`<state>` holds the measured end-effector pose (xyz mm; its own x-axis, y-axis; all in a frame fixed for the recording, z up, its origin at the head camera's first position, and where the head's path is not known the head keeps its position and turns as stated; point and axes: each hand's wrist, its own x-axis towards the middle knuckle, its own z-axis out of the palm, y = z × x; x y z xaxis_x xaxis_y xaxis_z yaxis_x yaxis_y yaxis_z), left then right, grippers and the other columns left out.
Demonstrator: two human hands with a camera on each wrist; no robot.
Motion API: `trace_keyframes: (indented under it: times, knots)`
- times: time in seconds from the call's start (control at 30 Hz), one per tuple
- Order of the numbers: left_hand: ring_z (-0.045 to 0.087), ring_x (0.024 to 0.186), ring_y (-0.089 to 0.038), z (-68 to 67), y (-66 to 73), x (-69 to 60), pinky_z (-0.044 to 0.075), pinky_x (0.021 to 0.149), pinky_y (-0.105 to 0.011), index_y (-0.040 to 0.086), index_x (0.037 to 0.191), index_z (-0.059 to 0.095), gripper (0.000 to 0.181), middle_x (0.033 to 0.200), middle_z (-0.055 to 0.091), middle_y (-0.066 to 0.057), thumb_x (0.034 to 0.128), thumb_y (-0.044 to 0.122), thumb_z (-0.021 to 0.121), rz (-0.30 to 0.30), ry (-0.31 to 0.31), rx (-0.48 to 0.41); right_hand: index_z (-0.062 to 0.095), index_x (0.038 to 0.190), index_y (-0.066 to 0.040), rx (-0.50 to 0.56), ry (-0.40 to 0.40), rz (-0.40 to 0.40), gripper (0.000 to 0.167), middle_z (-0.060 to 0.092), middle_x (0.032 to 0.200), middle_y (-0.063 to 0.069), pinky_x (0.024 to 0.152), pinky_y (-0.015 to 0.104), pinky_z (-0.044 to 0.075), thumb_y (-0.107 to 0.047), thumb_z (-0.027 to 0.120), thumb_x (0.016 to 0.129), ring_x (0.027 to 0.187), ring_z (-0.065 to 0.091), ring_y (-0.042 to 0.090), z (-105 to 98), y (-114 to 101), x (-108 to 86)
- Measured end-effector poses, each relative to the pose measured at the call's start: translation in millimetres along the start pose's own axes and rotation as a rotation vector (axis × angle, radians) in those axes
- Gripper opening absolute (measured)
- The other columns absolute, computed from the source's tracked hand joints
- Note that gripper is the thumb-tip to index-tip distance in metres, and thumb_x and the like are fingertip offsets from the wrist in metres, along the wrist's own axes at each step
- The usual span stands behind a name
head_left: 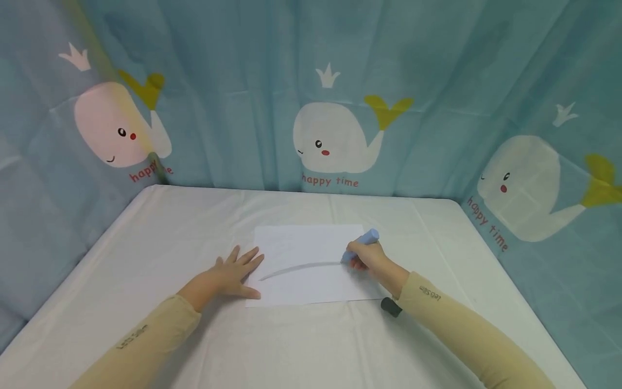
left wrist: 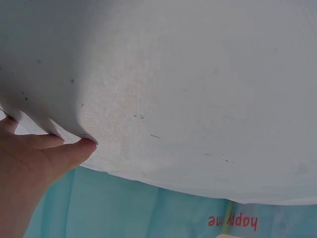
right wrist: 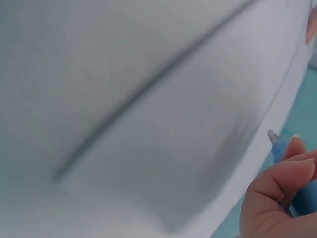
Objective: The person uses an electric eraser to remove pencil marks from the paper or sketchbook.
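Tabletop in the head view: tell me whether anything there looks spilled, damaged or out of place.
Nothing looks spilled or damaged. Only the small dark piece, possibly a cap, stands out: it lies loose on the white cloth, just off the near right corner of the paper, beside the right sleeve, which might knock it.
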<state>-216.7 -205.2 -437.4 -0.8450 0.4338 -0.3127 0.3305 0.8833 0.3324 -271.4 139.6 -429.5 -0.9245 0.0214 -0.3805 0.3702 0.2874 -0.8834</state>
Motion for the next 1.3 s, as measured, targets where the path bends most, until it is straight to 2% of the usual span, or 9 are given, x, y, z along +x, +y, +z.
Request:
trace_keyframes:
  times: [0.13,0.4,0.77,1.07,1.3]
  knots:
    - [0.0,0.139,-0.058,-2.1,2.0,-1.3,0.008,0.098,-0.079,0.005,0.153,0.027,0.1,0.16,0.011,-0.018,0.0792,0.058,0.07,-0.003,0.001,-0.007,0.055,0.1,0.001,-0.009,0.019,-0.004,0.021,0.058,0.059,0.005,0.052,0.021,0.045,-0.013,0.059,0.085,0.049,0.053,0.011,0.5,0.7,2.0]
    - [0.0,0.138,-0.059,-6.9,6.5,-5.3,0.009,0.098,-0.08,0.004,0.152,0.027,0.099,0.16,0.012,-0.019,0.0799,0.056,0.071,-0.003,0.005,-0.008,0.055,0.1,0.002,-0.015,0.004,-0.007,0.021,0.057,0.06,0.005,0.05,0.021,0.045,-0.011,0.059,0.085,0.048,0.052,0.01,3.1,1.1,3.6]
    - [0.0,0.138,-0.059,-4.5,1.7,-2.5,0.009,0.097,-0.08,0.004,0.152,0.027,0.1,0.16,0.012,-0.018,0.0798,0.057,0.071,0.002,0.007,-0.009,0.054,0.098,0.001,-0.03,-0.006,0.001,0.018,0.058,0.059,0.005,0.05,0.021,0.044,-0.011,0.059,0.085,0.048,0.052,0.01,4.7,0.3,1.7]
    - [-0.001,0.139,-0.058,-3.1,0.3,0.2,0.009,0.098,-0.08,0.006,0.153,0.026,0.101,0.16,0.012,-0.017,0.0794,0.059,0.07,-0.004,0.002,0.002,0.053,0.105,0.003,-0.032,0.009,0.01,0.025,0.058,0.062,0.006,0.051,0.022,0.045,-0.012,0.06,0.085,0.05,0.053,0.011,2.3,2.9,0.6]
    - [-0.001,0.139,-0.057,-3.8,0.6,-1.2,0.008,0.099,-0.079,0.006,0.153,0.025,0.101,0.161,0.01,-0.017,0.0797,0.059,0.069,-0.013,-0.013,0.0,0.054,0.098,0.001,-0.039,0.003,0.003,0.019,0.058,0.06,0.005,0.051,0.022,0.044,-0.011,0.06,0.085,0.049,0.052,0.011,3.0,2.5,0.2]
